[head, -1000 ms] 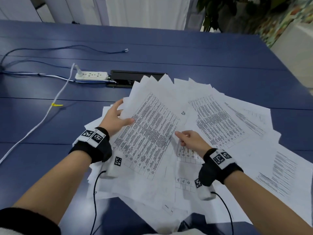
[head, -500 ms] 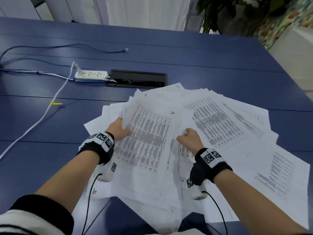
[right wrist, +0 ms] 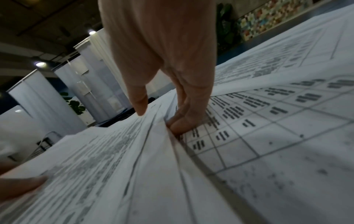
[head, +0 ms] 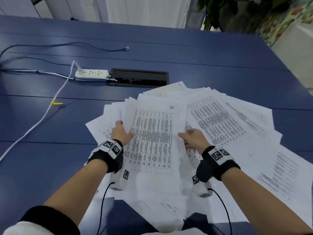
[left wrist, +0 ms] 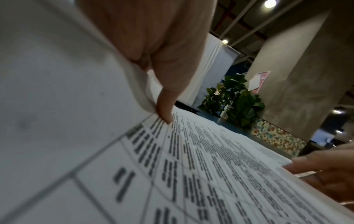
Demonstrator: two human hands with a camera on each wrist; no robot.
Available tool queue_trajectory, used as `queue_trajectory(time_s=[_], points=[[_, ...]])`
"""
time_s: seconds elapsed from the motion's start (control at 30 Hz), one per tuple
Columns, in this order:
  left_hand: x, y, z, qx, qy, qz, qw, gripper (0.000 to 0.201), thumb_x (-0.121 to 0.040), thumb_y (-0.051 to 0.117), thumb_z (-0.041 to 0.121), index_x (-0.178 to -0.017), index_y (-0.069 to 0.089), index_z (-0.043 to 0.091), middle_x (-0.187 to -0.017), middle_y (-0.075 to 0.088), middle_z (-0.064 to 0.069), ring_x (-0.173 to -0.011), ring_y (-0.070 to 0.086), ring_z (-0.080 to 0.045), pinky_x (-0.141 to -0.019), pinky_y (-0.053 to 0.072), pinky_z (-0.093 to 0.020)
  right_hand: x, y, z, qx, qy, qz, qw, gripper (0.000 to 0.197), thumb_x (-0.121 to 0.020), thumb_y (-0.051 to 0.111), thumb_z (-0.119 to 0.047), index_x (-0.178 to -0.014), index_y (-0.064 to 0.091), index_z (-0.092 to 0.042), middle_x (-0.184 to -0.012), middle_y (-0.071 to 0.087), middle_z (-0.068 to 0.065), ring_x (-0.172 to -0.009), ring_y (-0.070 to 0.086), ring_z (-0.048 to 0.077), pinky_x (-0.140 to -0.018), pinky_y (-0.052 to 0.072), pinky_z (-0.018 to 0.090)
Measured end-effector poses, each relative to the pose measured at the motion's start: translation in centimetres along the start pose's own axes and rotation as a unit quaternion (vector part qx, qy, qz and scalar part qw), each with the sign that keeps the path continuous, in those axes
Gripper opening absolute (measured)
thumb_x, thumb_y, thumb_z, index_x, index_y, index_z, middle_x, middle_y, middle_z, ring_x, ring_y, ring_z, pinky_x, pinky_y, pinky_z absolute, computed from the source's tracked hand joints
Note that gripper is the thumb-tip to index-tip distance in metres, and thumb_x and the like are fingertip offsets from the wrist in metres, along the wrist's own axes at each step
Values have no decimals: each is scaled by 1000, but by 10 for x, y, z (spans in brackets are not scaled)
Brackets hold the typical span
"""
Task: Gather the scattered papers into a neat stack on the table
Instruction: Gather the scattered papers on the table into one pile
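Blue table [head: 203, 53] is lying under fanned papers [head: 228, 126]; left hand [head: 121, 132] at nine o'clock and right hand [head: 194, 138] at three are pinching the central bundle [head: 152, 136] between thumbs and fingers.

Both forearms bare, each wrist fitted with a black wristband [head: 108, 158] carrying white square-coded marker tags, a white camera unit [head: 119, 181] (one coded tag on its side) beneath, black cable [head: 101, 209] trailing; left sleeve [head: 50, 221] black over white.
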State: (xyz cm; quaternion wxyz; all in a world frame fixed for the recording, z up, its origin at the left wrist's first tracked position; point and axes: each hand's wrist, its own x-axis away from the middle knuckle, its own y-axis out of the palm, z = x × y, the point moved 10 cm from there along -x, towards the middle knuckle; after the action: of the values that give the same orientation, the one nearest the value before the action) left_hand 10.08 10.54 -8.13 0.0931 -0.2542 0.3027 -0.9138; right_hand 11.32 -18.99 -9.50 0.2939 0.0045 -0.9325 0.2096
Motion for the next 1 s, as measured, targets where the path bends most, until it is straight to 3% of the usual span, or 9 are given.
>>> queue_trajectory(time_s=[0.13,0.23,0.37,0.5,0.57,0.7,0.77,0.93,1.0], points=[[3,8,-1,-40,-5,-54,998,68,-82,69,26,-136,36,-1,-136,47,-9,-128,45,-30,-106,36,-37,7,4,-5,35,-26,-5,999,48,-86,64,-17,-127,48,2,-110,62,15,-94,58,24,-87,51,39],[16,30,-6,40,-46,-152,987,62,-82,69,21,-133,39,2,-133,49,-2,-125,47,-29,-107,35,-37,10,8,-10,36,-57,-33,997,32,-86,64,-13,-116,60,-4,-119,64,13,-102,62,24,-91,50,34],[29,40,9,192,-12,-170,966,48,-84,66,12,-128,48,3,-127,59,-9,-117,55,-26,-104,41,-38,12,1,-3,60,-57,-66,994,39,-85,66,-19,-120,58,-5,-110,66,5,-85,58,12,-61,44,10],[52,63,39,299,23,-204,932,32,-89,54,1,-121,52,6,-112,64,-5,-96,62,-13,-75,52,-15,7,-38,17,60,-24,-23,998,87,-71,74,-46,-137,36,-5,-132,47,11,-117,52,26,-99,46,36],[51,76,40,285,17,-187,940,38,-88,58,3,-125,51,2,-122,61,-9,-101,60,-18,-86,47,-23,7,-50,21,28,-26,-38,999,75,-75,70,-44,-132,40,-6,-125,52,6,-113,53,25,-102,41,37],[43,89,26,151,3,-107,983,47,-84,65,9,-127,50,-1,-126,59,-14,-118,55,-27,-98,39,-32,7,-60,25,40,-44,-72,996,23,-82,69,-20,-100,63,-8,-94,73,2,-77,65,9,-76,51,22],[43,100,23,137,-9,-113,984,52,-83,67,13,-130,48,0,-128,58,-14,-121,53,-29,-101,38,-34,1,-71,30,73,-48,-58,994,20,-79,72,-20,-85,63,-3,-75,70,8,-63,60,10,-61,48,20],[51,125,47,180,8,-143,973,53,-84,66,15,-132,47,7,-132,56,-8,-123,52,-26,-107,37,-38,-11,-118,13,87,-71,-11,994,22,-89,58,-8,-109,60,2,-99,66,12,-85,64,25,-68,52,27],[53,137,63,170,13,-150,974,44,-86,62,12,-127,49,5,-124,59,-9,-117,56,-26,-100,42,-36,-19,-146,1,120,-90,14,989,9,-90,56,-7,-96,61,-4,-93,63,6,-77,62,19,-61,48,17]])
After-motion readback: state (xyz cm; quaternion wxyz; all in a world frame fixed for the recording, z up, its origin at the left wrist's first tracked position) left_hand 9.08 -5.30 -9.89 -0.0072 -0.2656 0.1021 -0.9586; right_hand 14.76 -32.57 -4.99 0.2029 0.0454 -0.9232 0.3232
